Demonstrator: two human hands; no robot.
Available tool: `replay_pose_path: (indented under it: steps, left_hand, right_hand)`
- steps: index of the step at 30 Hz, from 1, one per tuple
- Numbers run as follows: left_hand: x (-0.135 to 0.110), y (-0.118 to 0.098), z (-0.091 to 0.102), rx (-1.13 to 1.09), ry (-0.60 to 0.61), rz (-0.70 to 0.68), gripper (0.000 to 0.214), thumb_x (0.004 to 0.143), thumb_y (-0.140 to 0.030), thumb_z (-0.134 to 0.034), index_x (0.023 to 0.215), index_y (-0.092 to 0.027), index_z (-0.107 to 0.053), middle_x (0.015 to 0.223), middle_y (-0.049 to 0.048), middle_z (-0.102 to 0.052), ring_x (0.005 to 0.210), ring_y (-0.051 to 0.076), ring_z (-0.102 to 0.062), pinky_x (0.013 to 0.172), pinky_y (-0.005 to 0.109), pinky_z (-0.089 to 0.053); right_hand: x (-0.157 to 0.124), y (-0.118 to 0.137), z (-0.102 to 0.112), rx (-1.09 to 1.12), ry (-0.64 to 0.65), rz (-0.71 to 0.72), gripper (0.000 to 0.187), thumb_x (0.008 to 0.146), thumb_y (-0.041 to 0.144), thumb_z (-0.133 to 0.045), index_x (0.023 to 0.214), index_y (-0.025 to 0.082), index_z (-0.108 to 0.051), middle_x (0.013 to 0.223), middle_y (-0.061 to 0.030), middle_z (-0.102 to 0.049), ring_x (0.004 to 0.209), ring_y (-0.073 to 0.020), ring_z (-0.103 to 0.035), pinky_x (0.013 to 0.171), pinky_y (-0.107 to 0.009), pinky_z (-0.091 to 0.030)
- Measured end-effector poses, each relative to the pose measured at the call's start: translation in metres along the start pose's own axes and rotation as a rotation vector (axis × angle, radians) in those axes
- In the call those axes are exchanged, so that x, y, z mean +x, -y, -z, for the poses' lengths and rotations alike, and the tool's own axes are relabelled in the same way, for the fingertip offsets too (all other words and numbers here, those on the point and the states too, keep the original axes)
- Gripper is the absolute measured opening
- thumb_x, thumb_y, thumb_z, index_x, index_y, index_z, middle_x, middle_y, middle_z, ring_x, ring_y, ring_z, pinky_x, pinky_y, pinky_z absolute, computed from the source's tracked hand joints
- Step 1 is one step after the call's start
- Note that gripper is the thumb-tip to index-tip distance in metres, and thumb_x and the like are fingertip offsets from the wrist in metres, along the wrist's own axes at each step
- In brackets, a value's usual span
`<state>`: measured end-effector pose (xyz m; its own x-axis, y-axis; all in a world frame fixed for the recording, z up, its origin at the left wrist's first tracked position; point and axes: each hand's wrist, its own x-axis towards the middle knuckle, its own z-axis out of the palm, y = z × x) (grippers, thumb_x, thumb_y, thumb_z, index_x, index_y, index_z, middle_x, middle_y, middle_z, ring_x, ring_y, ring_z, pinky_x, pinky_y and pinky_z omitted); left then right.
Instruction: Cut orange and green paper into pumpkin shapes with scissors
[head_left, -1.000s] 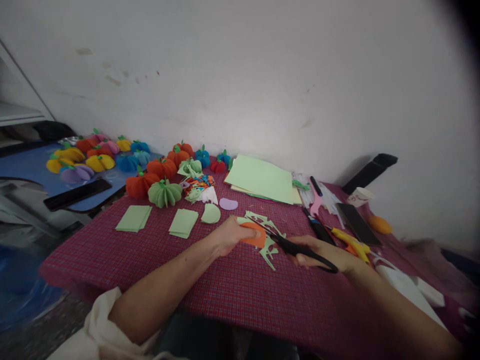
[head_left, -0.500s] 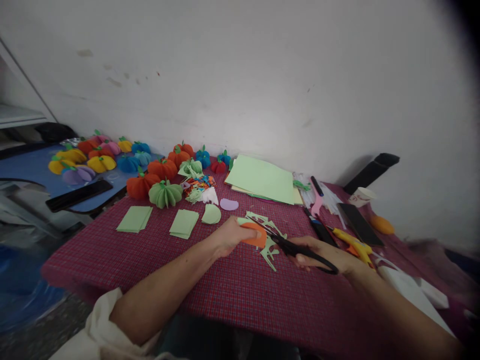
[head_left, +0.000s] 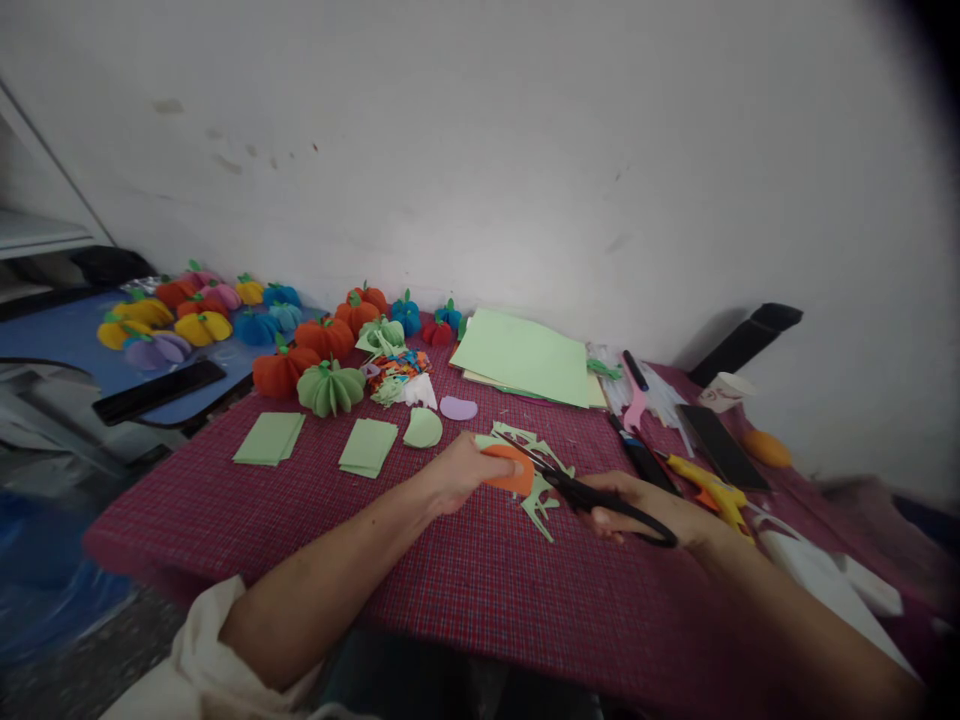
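My left hand (head_left: 466, 470) pinches an orange paper piece (head_left: 510, 472) together with light green paper (head_left: 484, 441) behind it. My right hand (head_left: 619, 500) grips black-handled scissors (head_left: 574, 490), whose blades lie along the upper edge of the orange piece. Green paper scraps (head_left: 541, 508) lie on the cloth under the scissors. Just left of my left hand are a rounded green paper cutout (head_left: 423, 428) and a purple paper cutout (head_left: 458, 408). Two stacks of green paper rectangles, a nearer stack (head_left: 368, 447) and a farther-left stack (head_left: 270, 438), rest on the table.
Paper pumpkins (head_left: 330, 388) stand at the back left, with more on a blue table (head_left: 75, 340) beside a black phone (head_left: 159, 391). Green sheets (head_left: 525, 355) lie against the wall. To the right are a yellow glue gun (head_left: 709, 485), a paper cup (head_left: 726, 392) and a dark flat slab (head_left: 721, 445).
Both hands, the papers and the scissors look almost unchanged. The view has shifted very slightly.
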<state>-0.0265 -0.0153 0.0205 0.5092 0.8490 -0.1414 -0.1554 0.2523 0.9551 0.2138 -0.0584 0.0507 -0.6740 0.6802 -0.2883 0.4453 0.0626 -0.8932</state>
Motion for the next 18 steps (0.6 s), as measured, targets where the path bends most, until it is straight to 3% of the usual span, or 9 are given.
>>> replay_pose_path:
  steps: [8,14,18]
  left_hand:
    - [0.000,0.000,0.000,-0.014,0.034,0.009,0.014,0.056,-0.016,-0.065,0.068,-0.009,-0.066,0.068,0.0045,-0.065,0.062,0.014,-0.057,0.064,0.027,-0.043]
    - [-0.001,-0.001,-0.001,-0.044,0.067,0.027,0.017,0.053,-0.015,-0.067,0.069,-0.010,-0.067,0.069,0.0032,-0.066,0.062,0.013,-0.057,0.066,0.027,-0.042]
    - [-0.001,-0.001,-0.001,-0.061,0.090,0.049,0.018,0.052,-0.015,-0.068,0.070,-0.010,-0.067,0.069,0.0033,-0.066,0.062,0.013,-0.057,0.067,0.028,-0.043]
  right_hand:
    - [-0.004,0.007,0.007,-0.132,0.009,-0.026,0.034,0.081,0.043,-0.049,0.097,0.013,-0.053,0.065,0.0029,-0.037,0.052,-0.0073,-0.034,0.046,-0.020,-0.030]
    - [-0.004,0.017,0.012,-0.204,0.039,-0.041,0.043,0.081,0.042,-0.049,0.113,0.013,-0.050,0.065,0.0033,-0.035,0.052,-0.0068,-0.030,0.045,-0.019,-0.026]
    - [-0.004,0.022,0.015,-0.268,0.041,-0.036,0.042,0.079,0.042,-0.051,0.109,0.014,-0.055,0.067,0.0022,-0.039,0.057,-0.0081,-0.033,0.049,-0.019,-0.029]
